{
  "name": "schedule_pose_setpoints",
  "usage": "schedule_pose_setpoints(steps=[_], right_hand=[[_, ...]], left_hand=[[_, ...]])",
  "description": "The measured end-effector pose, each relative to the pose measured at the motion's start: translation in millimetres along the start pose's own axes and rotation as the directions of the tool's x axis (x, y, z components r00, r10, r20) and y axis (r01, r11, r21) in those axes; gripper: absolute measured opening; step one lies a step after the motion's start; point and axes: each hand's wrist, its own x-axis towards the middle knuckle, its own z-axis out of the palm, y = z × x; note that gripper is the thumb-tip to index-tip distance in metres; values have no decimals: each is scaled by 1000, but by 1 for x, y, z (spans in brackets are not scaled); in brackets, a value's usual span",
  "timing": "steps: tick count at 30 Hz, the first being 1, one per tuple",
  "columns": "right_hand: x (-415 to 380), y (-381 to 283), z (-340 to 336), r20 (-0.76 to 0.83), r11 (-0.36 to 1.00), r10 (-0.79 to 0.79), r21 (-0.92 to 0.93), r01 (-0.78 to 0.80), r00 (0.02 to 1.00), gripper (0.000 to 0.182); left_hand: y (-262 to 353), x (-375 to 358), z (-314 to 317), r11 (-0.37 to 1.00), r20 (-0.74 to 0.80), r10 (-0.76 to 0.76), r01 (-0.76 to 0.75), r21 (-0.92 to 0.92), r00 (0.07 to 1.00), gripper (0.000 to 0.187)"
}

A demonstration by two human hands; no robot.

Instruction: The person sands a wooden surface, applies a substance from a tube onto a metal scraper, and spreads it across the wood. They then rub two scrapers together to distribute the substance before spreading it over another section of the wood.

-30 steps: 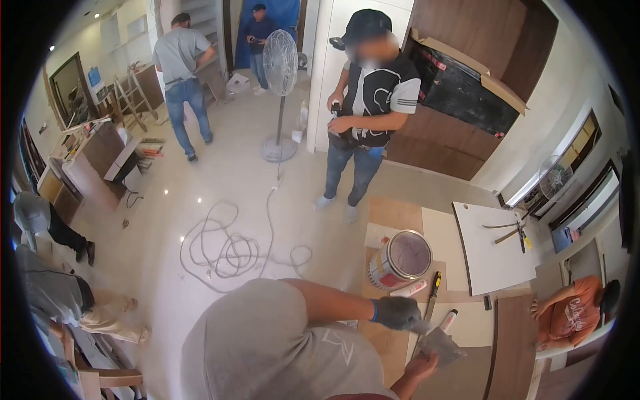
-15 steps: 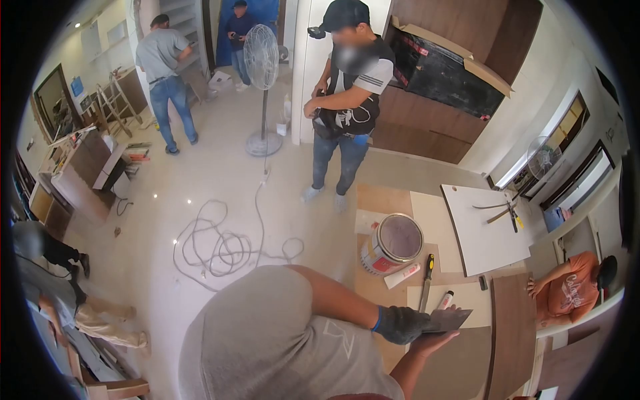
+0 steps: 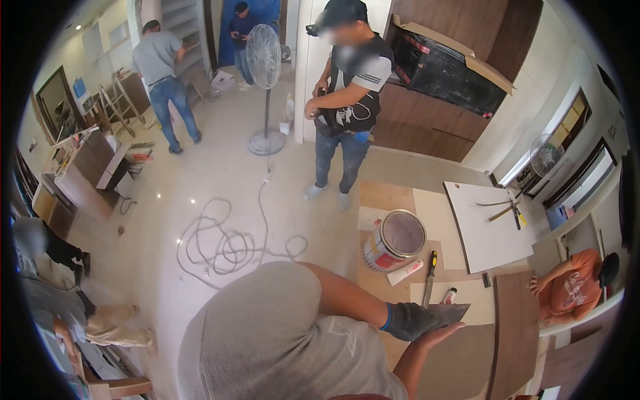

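A dark glove covers my left hand (image 3: 408, 321), which is closed on a thin dark flat plate (image 3: 451, 312). The plate's free corner points right. My bare right hand (image 3: 438, 337) lies along the plate's lower edge with its fingers stretched out; part of its palm is hidden. Just behind the hands, a yellow-and-black handled tool (image 3: 432, 268) and a white tube with a dark cap (image 3: 451, 295) rest on the table. Farther up stands an open can (image 3: 395, 241) of greyish material, with a white-and-red tube (image 3: 405, 272) beside it.
A white board (image 3: 487, 223) carries pliers-like tools (image 3: 513, 212). A brown panel (image 3: 515, 327) lies at right, near a person in orange (image 3: 572, 287). Another person (image 3: 347, 100) stands beyond the table. Coiled cable (image 3: 227, 247) and a fan (image 3: 265, 87) occupy the floor.
The plate now looks flatter and narrower, and my right fingers show along its lower edge. The surroundings have shifted slightly in view.
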Motion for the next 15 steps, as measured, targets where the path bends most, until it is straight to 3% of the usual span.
schedule_pose_setpoints(steps=[3, 4, 5, 7, 8, 9, 10, 11, 12, 13, 14, 15], right_hand=[[2, 9, -8, 56, 995, -29, -89, 34, 998, 88], [-3, 14, -4, 45, 999, 1, -38, 0, 999, 88], [-12, 18, 3, 33, 1000, 30, 10, -30, 999, 88], [-8, 25, 1, 34, 998, 45, 43, -46, 998, 85], [-8, 30, -3, 58, 990, 124, -76, -119, 991, 84], [-7, 33, -9, 67, 961, 211, -197, -194, 975, 83], [-1, 37, -21, 66, 913, 297, -313, -263, 953, 83], [12, 60, -22, 7, 761, 170, -637, -127, 985, 83], [10, 64, -42, 161, 359, 62, -924, 128, 985, 88], [8, 75, -50, 139, 96, 92, -987, 130, 986, 94], [4, 90, -62, 134, -93, 69, -986, 140, 989, 99], [-2, 104, -73, 241, -188, 25, -952, 241, 970, 95]], left_hand=[[-4, 8, -10, 993, 23, -113, 114, -21, 993, 48], [-6, 10, -15, 985, 40, -168, 170, -28, 985, 48], [-4, 12, -13, 950, -2, -313, 313, -16, 950, 44], [-8, 7, -26, 969, 80, -219, 226, -96, 972, 43], [-10, 1, -32, 971, 134, -176, 194, -141, 975, 43], [-15, 0, -40, 980, 251, -187, 198, -18, 950, 42], [-15, 2, -60, 935, 386, -266, 334, -122, 883, 37], [-36, -8, -38, 937, 298, -293, 334, -97, 909, 31], [-59, -19, -16, 938, 206, -318, 338, -73, 926, 25], [-83, -29, 4, 937, 113, -339, 346, -49, 934, 20], [-97, -41, 13, 950, 117, -310, 312, 4, 943, 18], [-112, -53, 21, 960, 121, -281, 276, 57, 952, 17]])
